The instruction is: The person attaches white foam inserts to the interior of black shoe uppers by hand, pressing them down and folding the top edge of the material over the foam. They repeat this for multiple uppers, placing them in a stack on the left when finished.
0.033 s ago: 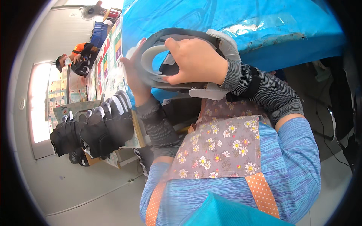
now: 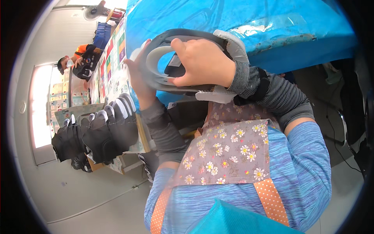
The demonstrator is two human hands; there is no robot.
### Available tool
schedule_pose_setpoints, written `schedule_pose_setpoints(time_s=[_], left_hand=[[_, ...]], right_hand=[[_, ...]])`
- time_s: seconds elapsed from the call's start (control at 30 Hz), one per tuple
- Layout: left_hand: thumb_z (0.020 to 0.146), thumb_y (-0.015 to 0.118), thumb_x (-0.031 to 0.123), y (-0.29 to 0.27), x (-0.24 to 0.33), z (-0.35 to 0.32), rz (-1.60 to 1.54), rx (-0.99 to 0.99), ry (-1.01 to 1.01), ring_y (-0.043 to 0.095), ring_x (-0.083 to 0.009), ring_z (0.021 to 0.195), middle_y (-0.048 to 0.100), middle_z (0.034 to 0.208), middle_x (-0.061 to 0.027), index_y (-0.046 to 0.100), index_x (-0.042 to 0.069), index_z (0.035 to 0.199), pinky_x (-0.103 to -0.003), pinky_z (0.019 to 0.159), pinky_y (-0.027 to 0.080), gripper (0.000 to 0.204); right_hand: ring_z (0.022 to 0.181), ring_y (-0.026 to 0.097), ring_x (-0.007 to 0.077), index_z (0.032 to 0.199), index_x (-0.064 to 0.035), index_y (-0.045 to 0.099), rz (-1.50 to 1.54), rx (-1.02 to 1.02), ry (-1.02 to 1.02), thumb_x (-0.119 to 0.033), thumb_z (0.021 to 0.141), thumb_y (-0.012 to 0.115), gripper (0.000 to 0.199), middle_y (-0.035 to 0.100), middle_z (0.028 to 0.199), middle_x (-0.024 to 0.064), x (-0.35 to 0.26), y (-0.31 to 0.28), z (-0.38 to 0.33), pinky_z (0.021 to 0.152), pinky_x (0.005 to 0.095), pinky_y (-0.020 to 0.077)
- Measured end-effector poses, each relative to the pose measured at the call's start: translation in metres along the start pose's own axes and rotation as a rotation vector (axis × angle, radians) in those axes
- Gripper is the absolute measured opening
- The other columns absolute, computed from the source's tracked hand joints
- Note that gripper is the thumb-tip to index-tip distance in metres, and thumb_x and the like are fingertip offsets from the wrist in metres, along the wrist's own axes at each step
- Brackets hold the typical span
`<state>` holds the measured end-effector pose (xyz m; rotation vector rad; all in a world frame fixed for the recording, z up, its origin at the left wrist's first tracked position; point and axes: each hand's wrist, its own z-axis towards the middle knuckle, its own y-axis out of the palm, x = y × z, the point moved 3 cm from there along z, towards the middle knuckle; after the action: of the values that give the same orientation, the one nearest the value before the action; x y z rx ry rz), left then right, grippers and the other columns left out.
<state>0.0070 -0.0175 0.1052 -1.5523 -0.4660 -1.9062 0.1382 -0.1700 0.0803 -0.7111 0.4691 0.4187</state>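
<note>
Over the blue-covered table's near edge is a grey-and-black padded ring-shaped piece point(image 2: 187, 37), with a white inner lip and an opening through it. Pale grey-white flaps point(image 2: 233, 45) stick out at its right end. My right hand point(image 2: 206, 64) reaches over the piece from the right and grips it, thumb and forefinger spread at the opening. At the left end my left hand point(image 2: 140, 78) presses around the outside; it is partly blurred, and some of its fingers are hidden behind the piece. A small white label point(image 2: 175, 61) shows inside the opening.
A blue plastic sheet point(image 2: 272, 23) covers the table ahead. To the left, several black padded pieces with pale curved tops point(image 2: 105, 136) stand on a side table. Beyond it a co-worker point(image 2: 82, 58) in orange and black handles a black item. A fan point(image 2: 91, 13) stands far left.
</note>
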Motion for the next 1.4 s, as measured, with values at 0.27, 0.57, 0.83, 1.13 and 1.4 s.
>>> schedule_pose_setpoints(time_s=[0.27,0.57,0.83,1.13,1.4], left_hand=[[0.110,0.021,0.054,0.008,0.005,-0.006,-0.056,0.054,-0.061,0.045,-0.0306,0.138,0.046,0.150,-0.0240,0.043,-0.015,0.144,-0.040,0.118,0.031,0.080],[0.109,0.025,0.058,0.013,0.007,-0.009,-0.030,0.051,-0.063,0.047,-0.0302,0.137,0.049,0.147,-0.0237,0.043,-0.014,0.145,-0.040,0.117,0.032,0.082],[0.107,0.029,0.062,0.009,0.004,-0.009,-0.030,0.068,-0.087,0.046,-0.0313,0.138,0.049,0.148,-0.0225,0.043,-0.012,0.146,-0.042,0.117,0.032,0.085],[0.108,0.027,0.060,0.012,0.007,-0.012,-0.022,0.093,-0.084,0.046,-0.0326,0.139,0.049,0.149,-0.0226,0.045,-0.012,0.145,-0.043,0.118,0.033,0.082],[0.108,0.028,0.059,0.013,0.006,-0.013,-0.036,0.110,-0.085,0.047,-0.0323,0.138,0.051,0.147,-0.0216,0.046,-0.011,0.144,-0.043,0.117,0.033,0.081]], right_hand=[[0.075,0.073,0.0302,0.101,0.0024,0.054,0.016,0.068,-0.004,-0.050,0.071,0.082,0.066,0.071,0.074,0.0114,0.003,0.007,-0.002,0.070,0.0374,0.0571],[0.071,0.073,0.0296,0.101,0.0031,0.055,-0.018,0.064,-0.013,-0.051,0.072,0.082,0.067,0.071,0.074,0.0123,0.006,0.013,-0.002,0.065,0.0365,0.0570],[0.071,0.073,0.0295,0.105,0.0045,0.056,-0.049,0.029,0.002,-0.053,0.073,0.081,0.071,0.071,0.075,0.0129,0.003,0.013,-0.002,0.068,0.0358,0.0573],[0.069,0.073,0.0293,0.101,0.0036,0.056,-0.021,0.033,0.000,-0.055,0.073,0.081,0.070,0.070,0.074,0.0129,0.004,0.015,-0.002,0.066,0.0353,0.0573],[0.071,0.073,0.0298,0.102,0.0037,0.056,-0.024,0.023,0.007,-0.055,0.073,0.082,0.071,0.071,0.075,0.0130,0.003,0.015,-0.002,0.067,0.0359,0.0572]])
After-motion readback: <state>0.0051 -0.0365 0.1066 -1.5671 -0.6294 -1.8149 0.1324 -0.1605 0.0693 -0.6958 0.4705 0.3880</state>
